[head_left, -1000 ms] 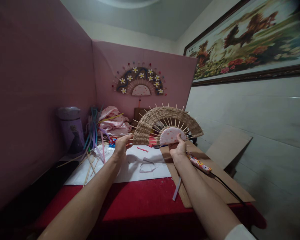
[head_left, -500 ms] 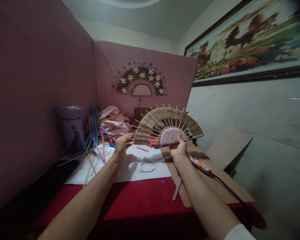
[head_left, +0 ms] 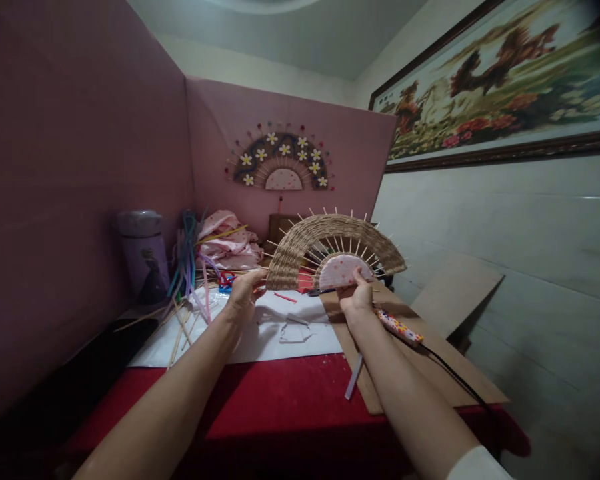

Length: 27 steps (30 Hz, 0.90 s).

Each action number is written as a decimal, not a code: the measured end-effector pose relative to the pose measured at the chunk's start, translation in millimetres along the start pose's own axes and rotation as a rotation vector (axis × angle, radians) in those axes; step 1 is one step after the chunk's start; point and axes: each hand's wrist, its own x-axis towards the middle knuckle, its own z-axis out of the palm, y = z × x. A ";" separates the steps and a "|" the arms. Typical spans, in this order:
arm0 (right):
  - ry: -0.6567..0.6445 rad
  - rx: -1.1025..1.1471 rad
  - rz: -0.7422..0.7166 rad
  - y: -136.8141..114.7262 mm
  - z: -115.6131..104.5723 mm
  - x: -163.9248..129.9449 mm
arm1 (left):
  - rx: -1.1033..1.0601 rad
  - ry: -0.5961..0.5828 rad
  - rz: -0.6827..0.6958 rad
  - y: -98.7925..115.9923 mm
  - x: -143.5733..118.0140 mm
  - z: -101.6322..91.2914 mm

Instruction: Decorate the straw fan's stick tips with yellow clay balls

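Note:
A half-round woven fan [head_left: 325,230] of brown cord on thin wooden sticks is held up above the table, its arch upward. My right hand [head_left: 357,297] is closed on its lower middle, the thumb over a pale half-round panel [head_left: 345,270] with pink spots. The other fingers are mostly hidden behind that panel. My left hand [head_left: 245,293] is at the fan's lower left corner, fingers and thumb bent around the edge near the stick ends. How firm that hold is cannot be seen.
A glue gun [head_left: 399,327] with a flowered body and black cord lies on a brown board [head_left: 445,373]. To the left are loose sticks [head_left: 183,327], fuzzy stems [head_left: 185,253], spotted cloth [head_left: 230,243] and a purple container [head_left: 145,260]. A flowered fan [head_left: 285,150] hangs on the pink panel.
The fan has shifted slightly left and tilted a little. My left fingers, straighter before, have bent in at its left corner. My right hand keeps its hold.

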 end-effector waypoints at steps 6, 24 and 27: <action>-0.014 -0.024 -0.002 0.9 -1.4 2.4 | 0.039 0.038 0.040 -3.4 2.6 -1.5; 0.014 0.008 0.005 -1.9 5.4 -8.0 | 0.041 0.045 0.061 -5.7 3.5 -2.7; 0.014 0.006 0.012 -2.1 5.4 -7.5 | 0.023 0.028 0.032 -3.7 1.7 -0.8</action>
